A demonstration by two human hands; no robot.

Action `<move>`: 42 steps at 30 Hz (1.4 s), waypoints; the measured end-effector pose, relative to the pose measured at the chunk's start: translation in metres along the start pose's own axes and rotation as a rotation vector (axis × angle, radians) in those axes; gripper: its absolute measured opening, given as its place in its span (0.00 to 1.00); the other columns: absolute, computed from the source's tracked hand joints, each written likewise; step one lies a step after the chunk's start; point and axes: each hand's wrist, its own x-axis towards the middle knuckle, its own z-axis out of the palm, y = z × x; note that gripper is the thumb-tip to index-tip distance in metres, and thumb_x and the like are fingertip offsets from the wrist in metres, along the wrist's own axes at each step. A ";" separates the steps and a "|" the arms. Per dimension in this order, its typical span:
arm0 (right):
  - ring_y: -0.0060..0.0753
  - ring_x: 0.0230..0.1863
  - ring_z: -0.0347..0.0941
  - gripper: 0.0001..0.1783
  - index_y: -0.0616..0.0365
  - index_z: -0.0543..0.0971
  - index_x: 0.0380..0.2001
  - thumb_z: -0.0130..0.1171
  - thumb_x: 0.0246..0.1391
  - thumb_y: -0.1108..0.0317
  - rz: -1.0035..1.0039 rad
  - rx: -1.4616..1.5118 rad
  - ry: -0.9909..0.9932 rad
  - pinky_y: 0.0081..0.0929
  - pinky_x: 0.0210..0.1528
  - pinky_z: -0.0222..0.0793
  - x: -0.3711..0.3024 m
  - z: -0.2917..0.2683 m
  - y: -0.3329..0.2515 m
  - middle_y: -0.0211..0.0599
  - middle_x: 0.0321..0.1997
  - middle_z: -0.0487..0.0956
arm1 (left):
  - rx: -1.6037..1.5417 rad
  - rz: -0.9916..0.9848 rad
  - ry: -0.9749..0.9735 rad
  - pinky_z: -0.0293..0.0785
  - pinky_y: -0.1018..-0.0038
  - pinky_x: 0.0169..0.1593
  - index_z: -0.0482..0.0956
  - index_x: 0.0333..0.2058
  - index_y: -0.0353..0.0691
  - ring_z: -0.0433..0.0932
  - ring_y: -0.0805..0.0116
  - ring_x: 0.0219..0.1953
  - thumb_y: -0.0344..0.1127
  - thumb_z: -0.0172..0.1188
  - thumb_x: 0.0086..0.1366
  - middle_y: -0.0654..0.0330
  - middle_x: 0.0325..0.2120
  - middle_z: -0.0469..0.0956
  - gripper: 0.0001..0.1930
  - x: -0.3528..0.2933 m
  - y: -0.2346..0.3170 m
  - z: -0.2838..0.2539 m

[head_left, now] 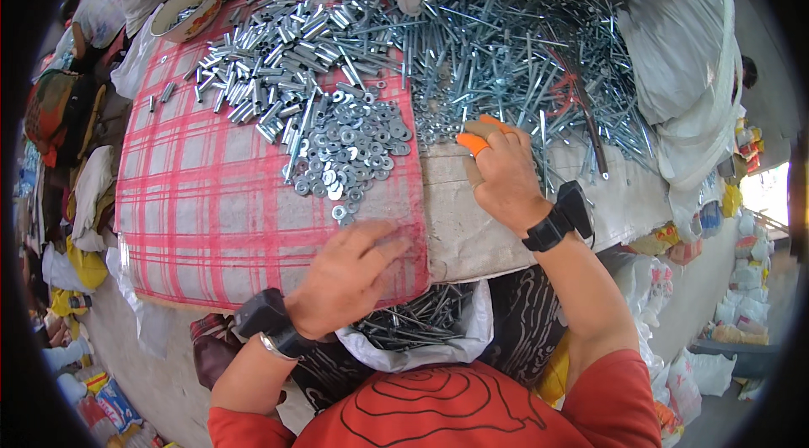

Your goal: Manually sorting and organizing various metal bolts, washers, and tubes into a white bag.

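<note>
Reaching with the right hand [508,182], orange-capped fingers [473,143] drawn close together, to the near edge of the small metal pieces [434,115] – just ahead and left of the fingertips, with long metal rods [514,52] beyond, crossing at mixed angles. Cannot tell whether pinching anything there. Nearer the washers [358,140] with the left hand [341,275] – blurred, loosely curled over the plaid cloth [202,203], likewise unclear in grip.

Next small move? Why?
Probably bring the left hand up to pick a washer from the near end of the washer pile: it lies just beyond that hand, while the right hand is at the small metal parts.
</note>
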 end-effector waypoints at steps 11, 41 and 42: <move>0.50 0.59 0.66 0.23 0.64 0.74 0.51 0.55 0.49 0.75 -0.072 0.025 -0.121 0.43 0.59 0.59 0.008 0.003 -0.029 0.45 0.54 0.73 | 0.068 -0.671 0.656 0.69 0.62 0.53 0.74 0.49 0.30 0.73 0.47 0.49 0.42 0.48 0.71 0.44 0.47 0.75 0.19 0.019 -0.162 -0.113; 0.28 0.25 0.74 0.25 0.57 0.77 0.53 0.64 0.48 0.73 0.745 0.259 0.156 0.28 0.31 0.70 -0.050 -0.029 0.063 0.34 0.26 0.79 | 0.671 -0.470 0.219 0.47 0.48 0.67 0.69 0.61 0.46 0.54 0.48 0.68 0.45 0.44 0.72 0.48 0.64 0.61 0.22 -0.007 -0.061 -0.036; 0.28 0.25 0.74 0.25 0.57 0.77 0.53 0.64 0.48 0.73 0.733 0.286 0.148 0.28 0.31 0.70 -0.050 -0.027 0.063 0.34 0.26 0.79 | 0.572 -0.399 0.225 0.46 0.48 0.67 0.69 0.61 0.46 0.54 0.47 0.68 0.44 0.44 0.72 0.48 0.64 0.61 0.22 -0.009 -0.057 -0.039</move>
